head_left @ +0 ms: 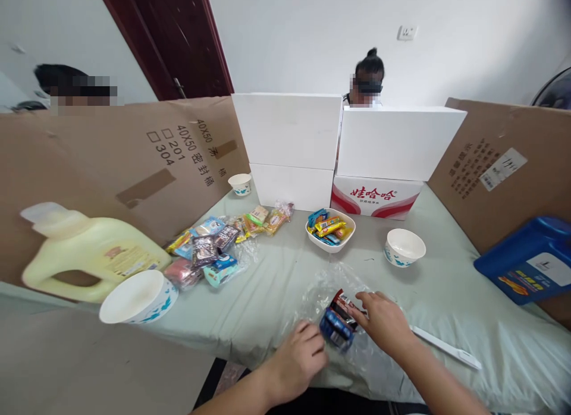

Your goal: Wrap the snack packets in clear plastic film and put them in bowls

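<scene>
Near the table's front edge lie a dark red snack packet (341,305) and a blue snack packet (335,330), side by side on a crumpled clear plastic bag (312,296). My right hand (386,320) reaches over the red packet from the right, thumb and fingertips closed on its right end. Just left of the blue packet is my left hand (301,355), its fingers curled inward; whatever they hold is hidden. Ahead of both hands stands a white bowl (330,245) filled with yellow and blue wrapped snacks (329,226).
Several snack packets (205,248) are heaped at left, near a large paper bowl (138,299) and a pale yellow jug (89,242). Another paper bowl (404,248), a white plastic strip (446,346) and a blue bottle (526,260) are at right. White boxes (289,147) stand behind; two people sit beyond.
</scene>
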### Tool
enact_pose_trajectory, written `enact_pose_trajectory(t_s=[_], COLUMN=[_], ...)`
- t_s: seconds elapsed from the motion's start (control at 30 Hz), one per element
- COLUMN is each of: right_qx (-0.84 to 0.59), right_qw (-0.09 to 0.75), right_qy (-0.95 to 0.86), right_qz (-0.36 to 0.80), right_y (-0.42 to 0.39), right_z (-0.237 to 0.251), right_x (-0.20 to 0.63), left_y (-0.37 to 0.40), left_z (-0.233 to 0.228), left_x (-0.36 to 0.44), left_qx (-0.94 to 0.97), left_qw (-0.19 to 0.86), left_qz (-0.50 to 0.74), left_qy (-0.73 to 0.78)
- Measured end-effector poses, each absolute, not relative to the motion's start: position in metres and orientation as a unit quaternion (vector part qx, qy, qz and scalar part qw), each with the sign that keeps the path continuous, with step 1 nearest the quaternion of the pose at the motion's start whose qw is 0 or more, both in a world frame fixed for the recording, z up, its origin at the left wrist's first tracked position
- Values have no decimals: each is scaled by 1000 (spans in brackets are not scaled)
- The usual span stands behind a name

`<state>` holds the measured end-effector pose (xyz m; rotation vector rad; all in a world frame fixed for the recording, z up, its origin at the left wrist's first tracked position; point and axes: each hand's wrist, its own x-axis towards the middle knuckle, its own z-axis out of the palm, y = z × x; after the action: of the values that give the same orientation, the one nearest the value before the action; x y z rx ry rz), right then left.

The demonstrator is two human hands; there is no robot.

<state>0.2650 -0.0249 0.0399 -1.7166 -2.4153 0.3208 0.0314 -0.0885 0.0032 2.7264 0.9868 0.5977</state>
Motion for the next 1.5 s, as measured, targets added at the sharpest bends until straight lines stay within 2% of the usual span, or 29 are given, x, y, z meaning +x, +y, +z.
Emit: enact_pose_trajectory(t_s=[0.2, 0.33, 0.43, 0.53, 0.67, 0.77, 0.9, 1.03, 1.33, 1.5], right_qx=[-523, -481, -460, -498, -510, -502, -509, -529, -497, -544], right_qw=[89, 106, 93, 83, 115, 138, 156, 163, 150, 244], right_qy=[-839, -856, -861, -841, -828, -826, -803, -778, -802, -744], right_qz=[118, 158, 197, 196, 202, 215, 268, 299, 296, 301], right_y=[-40, -44, -43, -41, -37, -29, -12, -7, -3, 42], right_z=[35, 30, 29, 28, 22, 16, 15, 18, 32, 37], right_x=[225, 226, 236, 239, 234, 236, 252, 259, 254, 302], left_y=[-98, -94, -91, -83, -62, -48, -43, -45, -45, -46], left_z=[4, 2, -1, -1, -4, -19, -39, -33, -21, -18], left_x=[26, 32, 38, 45, 50, 48, 45, 46, 45, 44], left_qx=[922, 882, 863, 853, 803, 819, 861, 861, 858, 857], left_qw=[171, 210, 209, 201, 136, 100, 115, 138, 172, 196], left_qz=[145, 164, 186, 184, 267, 314, 223, 155, 122, 111], left_qy=[317, 389, 421, 446, 515, 470, 442, 464, 468, 464])
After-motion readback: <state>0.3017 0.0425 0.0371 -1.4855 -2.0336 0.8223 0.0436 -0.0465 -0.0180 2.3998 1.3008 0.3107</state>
